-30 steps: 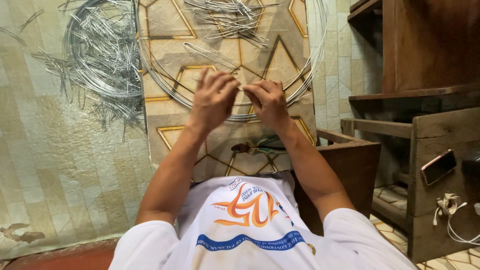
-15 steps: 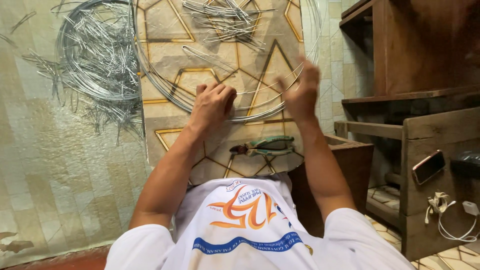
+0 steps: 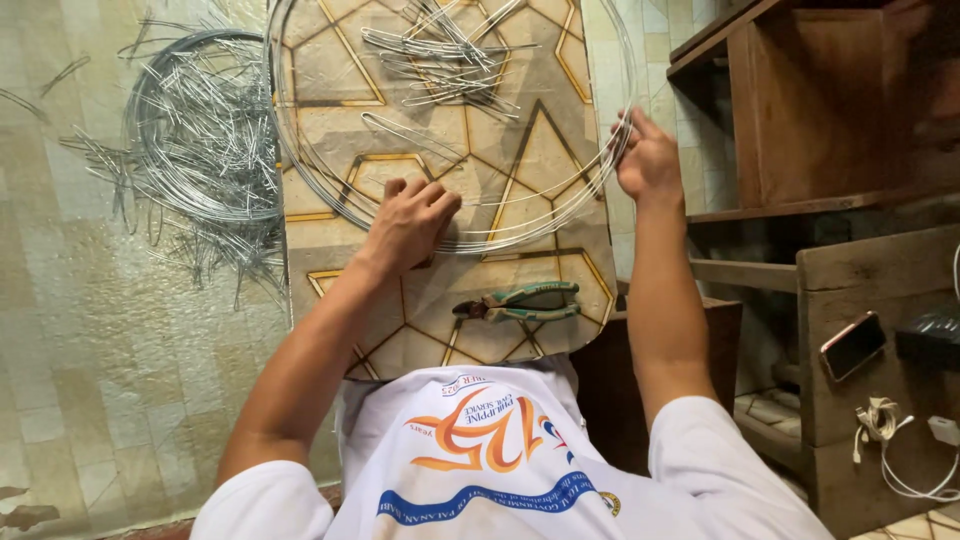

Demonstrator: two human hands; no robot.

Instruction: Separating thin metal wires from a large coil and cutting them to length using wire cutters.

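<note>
A big coil of thin silver wire (image 3: pixel 300 150) lies as a ring on a patterned board (image 3: pixel 540 290). My left hand (image 3: pixel 408 222) presses down on the near part of the ring, fingers curled over the strands. My right hand (image 3: pixel 645 160) grips the coil at the board's right edge, fingers closed around the strands. Green-handled pliers (image 3: pixel 520 302) lie on the board near me, untouched. A pile of short cut wire pieces (image 3: pixel 445 55) rests inside the ring at the far end.
Another wire coil with many loose cut pieces (image 3: pixel 195 150) lies on the floor covering to the left. Wooden shelves (image 3: pixel 820 130) stand on the right, with a phone (image 3: pixel 852 346) and a white cable (image 3: pixel 900 440) on a lower ledge.
My hands were together at the near edge of the coil. The right hand has slid out along the wire to the board's right edge; the left hand has stayed put.
</note>
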